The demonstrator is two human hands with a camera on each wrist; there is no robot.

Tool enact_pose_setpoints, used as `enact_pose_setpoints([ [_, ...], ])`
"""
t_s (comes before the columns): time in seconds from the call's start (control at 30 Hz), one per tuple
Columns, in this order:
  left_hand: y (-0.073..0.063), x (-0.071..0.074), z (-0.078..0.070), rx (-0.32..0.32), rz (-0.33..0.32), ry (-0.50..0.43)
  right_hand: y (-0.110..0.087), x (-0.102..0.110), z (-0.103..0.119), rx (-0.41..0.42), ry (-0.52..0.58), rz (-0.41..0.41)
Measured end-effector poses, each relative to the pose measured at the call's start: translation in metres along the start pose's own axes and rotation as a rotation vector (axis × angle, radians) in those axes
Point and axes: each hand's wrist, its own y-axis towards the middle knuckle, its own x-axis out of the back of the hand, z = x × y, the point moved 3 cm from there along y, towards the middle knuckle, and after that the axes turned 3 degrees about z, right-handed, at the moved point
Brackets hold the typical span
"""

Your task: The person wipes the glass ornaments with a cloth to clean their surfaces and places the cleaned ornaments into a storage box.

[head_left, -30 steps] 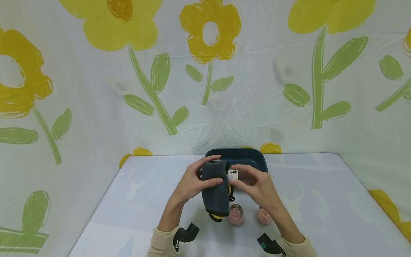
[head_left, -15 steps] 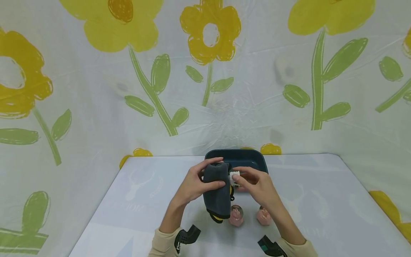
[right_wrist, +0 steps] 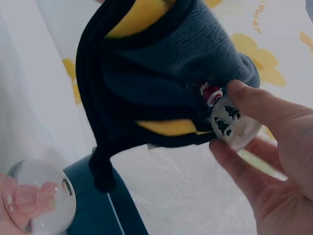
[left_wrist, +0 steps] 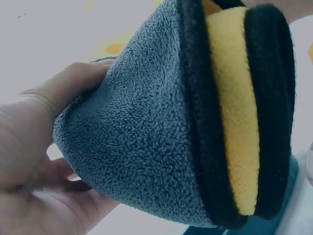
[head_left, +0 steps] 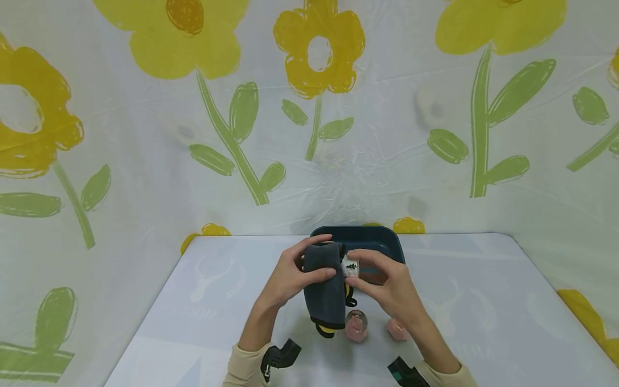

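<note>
My left hand [head_left: 290,274] grips a folded microfiber cloth [head_left: 323,293], grey-blue outside and yellow inside, with black edging. In the left wrist view the thumb and fingers hold the folded side of the cloth [left_wrist: 137,122]. Pinched between the thumb and fingers of my right hand [head_left: 389,277] is a small snow globe [right_wrist: 234,122], its white base printed with dark trees. A red and white figure shows beside the base, against the cloth; the rest of the globe is hidden by the folds. Both hands are raised above the table.
A dark teal tray [head_left: 394,244] stands behind the hands, near the table's [head_left: 232,312] back edge. Two pink snow globes [head_left: 356,328] stand on the table in front of it, one partly behind the right forearm. A flower-printed curtain [head_left: 377,134] hangs behind.
The white base has turned in my right fingers; my thumb covered part of it half a second ago, and its tree print now shows upright. The left hand keeps its grip with little movement.
</note>
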Motion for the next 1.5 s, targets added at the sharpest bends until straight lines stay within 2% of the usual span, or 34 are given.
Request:
enact_pose_setpoints([
  [0.23,0.000,0.002,0.002,0.011,0.019,-0.081,-0.001,0.000,0.006,0.186,-0.066,0.018],
  [0.4,0.000,0.002,0.003,0.018,0.024,-0.100,0.000,-0.001,0.008,0.310,-0.090,0.008],
  [0.53,0.000,0.002,0.003,0.013,0.023,-0.088,0.000,0.000,0.009,0.351,-0.085,-0.007],
  [0.63,0.000,0.001,0.002,0.013,0.020,-0.078,0.000,0.000,0.009,0.342,-0.083,-0.007],
  [0.73,-0.001,0.001,0.002,0.008,0.017,-0.069,-0.001,0.000,0.007,0.280,-0.096,-0.010],
  [0.87,-0.001,0.000,0.001,-0.002,0.010,-0.039,-0.001,-0.001,0.005,0.150,-0.105,-0.016],
  [1.07,0.000,-0.002,0.000,-0.030,0.004,0.015,-0.001,-0.001,-0.001,-0.017,-0.039,-0.030],
  [1.37,0.001,-0.007,0.001,-0.060,0.029,0.084,-0.002,0.003,-0.007,-0.277,-0.056,-0.027],
  [1.5,0.001,-0.008,0.001,-0.059,0.028,0.101,-0.002,0.004,-0.008,-0.338,-0.044,-0.021],
])
